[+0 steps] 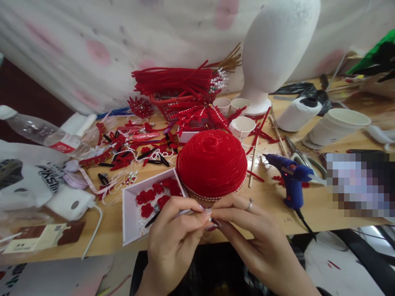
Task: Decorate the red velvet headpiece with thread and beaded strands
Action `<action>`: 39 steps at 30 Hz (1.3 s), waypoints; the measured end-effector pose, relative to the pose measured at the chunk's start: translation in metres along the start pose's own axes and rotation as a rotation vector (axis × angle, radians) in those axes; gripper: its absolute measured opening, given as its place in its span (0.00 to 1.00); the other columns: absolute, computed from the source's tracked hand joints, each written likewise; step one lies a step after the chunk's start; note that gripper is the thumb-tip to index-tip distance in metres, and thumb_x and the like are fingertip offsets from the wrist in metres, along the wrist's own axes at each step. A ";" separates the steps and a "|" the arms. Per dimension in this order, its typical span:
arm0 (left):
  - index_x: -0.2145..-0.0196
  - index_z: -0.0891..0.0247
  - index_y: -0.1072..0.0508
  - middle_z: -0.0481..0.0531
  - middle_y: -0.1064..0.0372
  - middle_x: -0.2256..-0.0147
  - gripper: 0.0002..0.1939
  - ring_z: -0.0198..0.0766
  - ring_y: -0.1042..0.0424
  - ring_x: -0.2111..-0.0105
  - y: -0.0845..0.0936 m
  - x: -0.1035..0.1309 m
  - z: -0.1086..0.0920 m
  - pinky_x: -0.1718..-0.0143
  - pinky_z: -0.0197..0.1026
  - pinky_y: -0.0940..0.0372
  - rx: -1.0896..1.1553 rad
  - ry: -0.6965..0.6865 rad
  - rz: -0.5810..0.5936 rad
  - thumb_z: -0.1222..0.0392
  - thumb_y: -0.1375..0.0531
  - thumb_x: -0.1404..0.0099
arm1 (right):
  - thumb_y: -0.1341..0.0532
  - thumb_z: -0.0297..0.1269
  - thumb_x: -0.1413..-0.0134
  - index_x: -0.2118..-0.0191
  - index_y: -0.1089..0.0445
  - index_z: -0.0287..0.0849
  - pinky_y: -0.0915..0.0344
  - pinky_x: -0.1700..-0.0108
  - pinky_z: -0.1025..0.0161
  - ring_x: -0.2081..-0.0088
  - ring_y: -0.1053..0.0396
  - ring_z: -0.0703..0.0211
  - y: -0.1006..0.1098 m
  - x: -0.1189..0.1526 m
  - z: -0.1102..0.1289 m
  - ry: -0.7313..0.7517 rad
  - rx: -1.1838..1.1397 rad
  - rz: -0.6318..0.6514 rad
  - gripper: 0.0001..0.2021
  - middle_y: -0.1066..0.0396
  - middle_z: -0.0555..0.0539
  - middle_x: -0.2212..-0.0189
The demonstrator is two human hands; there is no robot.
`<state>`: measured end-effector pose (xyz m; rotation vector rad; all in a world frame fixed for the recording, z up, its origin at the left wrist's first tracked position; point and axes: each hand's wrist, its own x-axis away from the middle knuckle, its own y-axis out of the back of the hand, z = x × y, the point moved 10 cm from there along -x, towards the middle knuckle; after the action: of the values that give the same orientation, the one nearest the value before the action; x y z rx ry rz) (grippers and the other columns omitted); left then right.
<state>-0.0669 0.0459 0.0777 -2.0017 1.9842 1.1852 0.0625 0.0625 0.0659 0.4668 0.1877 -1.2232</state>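
My left hand (177,232) and my right hand (247,224) meet at the fingertips in front of the table edge. Both are closed in a pinch on tiny white pearl beads (210,219), mostly covered by the fingers. Just behind them sits a domed hat (212,164) wrapped in red velvety cord, with a string of pearls along its lower rim. Left of the hat, close to my left hand, a white box (131,224) holds red fabric flowers (146,197) and loose pearl beads. The right hand wears a ring.
A blue glue gun (291,176) stands at right beside scissors (304,158) and a pixelated rectangle. Behind are paper cups (242,127), a thread spool (299,113), a white mannequin head (277,49) and a red basket (166,107). A plastic bottle (46,131) and charger (69,203) lie left.
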 end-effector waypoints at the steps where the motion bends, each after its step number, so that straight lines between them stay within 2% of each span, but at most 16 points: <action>1: 0.62 0.58 0.24 0.48 0.28 0.62 0.09 0.33 0.26 0.65 -0.001 0.000 0.001 0.64 0.33 0.31 0.015 0.007 0.001 0.71 0.36 0.36 | 0.43 0.19 0.36 0.52 0.25 0.45 0.31 0.60 0.69 0.61 0.29 0.63 0.000 0.000 -0.001 -0.006 -0.002 0.002 0.16 0.29 0.49 0.62; 6: 0.62 0.58 0.24 0.48 0.26 0.62 0.08 0.33 0.26 0.63 -0.002 0.004 0.009 0.63 0.33 0.31 0.087 0.062 -0.037 0.71 0.37 0.35 | 0.41 0.19 0.37 0.55 0.25 0.44 0.32 0.60 0.66 0.63 0.28 0.62 0.000 0.001 0.000 0.004 0.053 -0.009 0.14 0.25 0.51 0.65; 9: 0.62 0.58 0.23 0.48 0.27 0.62 0.08 0.33 0.26 0.63 -0.002 0.008 0.017 0.63 0.33 0.30 0.175 0.113 -0.069 0.70 0.37 0.34 | 0.37 0.22 0.38 0.58 0.25 0.44 0.32 0.62 0.68 0.65 0.27 0.64 0.004 0.004 -0.006 -0.047 0.069 -0.068 0.09 0.24 0.53 0.67; 12: 0.62 0.58 0.23 0.47 0.27 0.63 0.06 0.33 0.26 0.64 -0.002 0.010 0.021 0.65 0.33 0.29 0.222 0.138 -0.090 0.69 0.37 0.34 | 0.37 0.23 0.38 0.59 0.26 0.44 0.33 0.61 0.70 0.65 0.27 0.65 0.006 0.005 -0.007 -0.036 0.092 -0.094 0.08 0.25 0.53 0.66; 18: 0.63 0.59 0.23 0.46 0.27 0.64 0.06 0.31 0.26 0.65 -0.001 0.008 0.015 0.65 0.31 0.30 0.144 0.101 -0.112 0.69 0.36 0.35 | 0.41 0.21 0.36 0.58 0.27 0.42 0.34 0.60 0.69 0.64 0.29 0.64 0.003 0.006 0.002 0.040 0.178 -0.066 0.10 0.26 0.52 0.66; 22: 0.62 0.62 0.24 0.48 0.28 0.63 0.09 0.31 0.26 0.64 -0.001 0.008 0.002 0.64 0.32 0.30 0.089 0.008 -0.102 0.74 0.37 0.36 | 0.45 0.21 0.34 0.52 0.28 0.47 0.34 0.58 0.67 0.61 0.29 0.64 0.000 0.007 0.007 0.017 0.167 -0.024 0.15 0.26 0.52 0.63; 26: 0.64 0.61 0.25 0.49 0.28 0.62 0.10 0.33 0.26 0.65 0.004 0.007 -0.004 0.66 0.34 0.30 0.085 -0.026 -0.113 0.75 0.39 0.36 | 0.45 0.24 0.33 0.47 0.29 0.54 0.33 0.55 0.68 0.58 0.29 0.64 -0.001 0.011 0.005 -0.060 0.044 0.004 0.18 0.26 0.54 0.60; 30: 0.65 0.63 0.26 0.49 0.27 0.65 0.09 0.36 0.27 0.64 0.001 0.000 -0.015 0.63 0.38 0.29 0.160 -0.128 -0.093 0.75 0.38 0.38 | 0.38 0.34 0.34 0.58 0.23 0.51 0.32 0.61 0.72 0.64 0.27 0.65 0.001 0.017 -0.022 -0.262 -0.205 -0.062 0.06 0.24 0.54 0.66; 32: 0.65 0.64 0.25 0.49 0.26 0.65 0.08 0.36 0.27 0.63 -0.003 -0.005 -0.017 0.59 0.40 0.28 0.197 -0.157 -0.086 0.75 0.37 0.38 | 0.34 0.38 0.37 0.65 0.21 0.49 0.32 0.64 0.75 0.67 0.27 0.67 0.000 0.018 -0.037 -0.351 -0.374 -0.111 0.04 0.23 0.54 0.70; 35: 0.66 0.64 0.25 0.48 0.26 0.66 0.08 0.35 0.28 0.65 -0.008 -0.014 -0.017 0.57 0.41 0.29 0.236 -0.156 -0.088 0.75 0.37 0.38 | 0.29 0.41 0.43 0.68 0.20 0.49 0.30 0.63 0.77 0.69 0.26 0.68 -0.001 0.015 -0.046 -0.377 -0.579 -0.160 0.05 0.23 0.54 0.73; 39: 0.66 0.63 0.24 0.49 0.27 0.67 0.07 0.35 0.28 0.65 -0.012 -0.025 -0.019 0.60 0.40 0.30 0.257 -0.134 -0.083 0.74 0.35 0.38 | 0.27 0.42 0.45 0.67 0.19 0.49 0.30 0.63 0.76 0.69 0.27 0.69 0.004 0.010 -0.051 -0.382 -0.721 -0.197 0.05 0.22 0.53 0.72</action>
<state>-0.0442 0.0573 0.0993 -1.8106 1.8629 0.9635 0.0753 0.0770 0.0175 -0.4184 0.3334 -1.3157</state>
